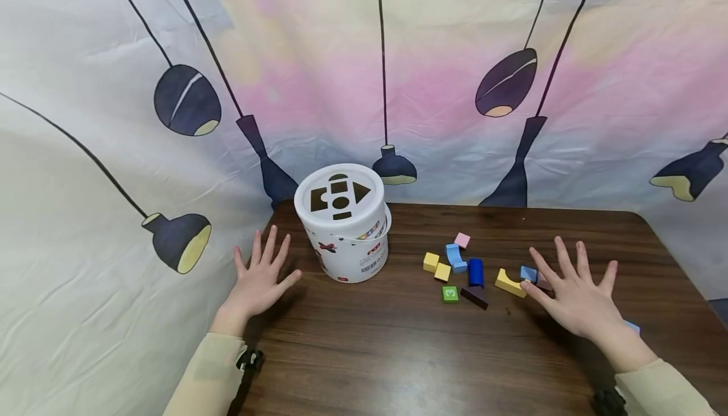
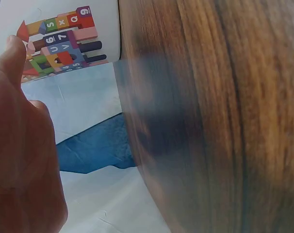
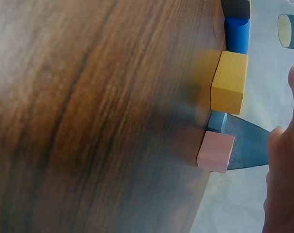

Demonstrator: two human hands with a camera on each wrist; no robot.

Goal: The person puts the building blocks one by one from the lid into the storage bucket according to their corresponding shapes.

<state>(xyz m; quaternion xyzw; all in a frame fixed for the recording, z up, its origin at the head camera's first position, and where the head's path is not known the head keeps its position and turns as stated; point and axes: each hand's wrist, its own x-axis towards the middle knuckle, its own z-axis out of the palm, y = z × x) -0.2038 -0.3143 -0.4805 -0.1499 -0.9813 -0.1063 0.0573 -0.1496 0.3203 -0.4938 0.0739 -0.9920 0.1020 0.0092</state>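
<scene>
My left hand [image 1: 258, 286] is spread over the table's left side, fingers straight, to the left of a white bucket [image 1: 347, 245]. The bucket's lid [image 1: 307, 198] has several shaped holes, and its handle hangs down at the right. My right hand [image 1: 580, 299], also spread and holding nothing, hovers beside a yellow arched block [image 1: 510, 283]. Close by its fingers are a blue block [image 1: 528, 273] and a pink block [image 3: 216, 151], the latter partly hidden behind the hand in the head view. Another light blue block [image 1: 632, 327] peeks out past the right wrist.
Between bucket and right hand lie yellow cubes [image 1: 431, 262], a light blue arch [image 1: 455, 258], a dark blue cylinder [image 1: 476, 272], a dark brown block [image 1: 474, 297], a green number block [image 1: 450, 294] and a pink block [image 1: 462, 240]. A lamp-patterned cloth [image 1: 443, 87] hangs behind the brown table [image 1: 398, 353].
</scene>
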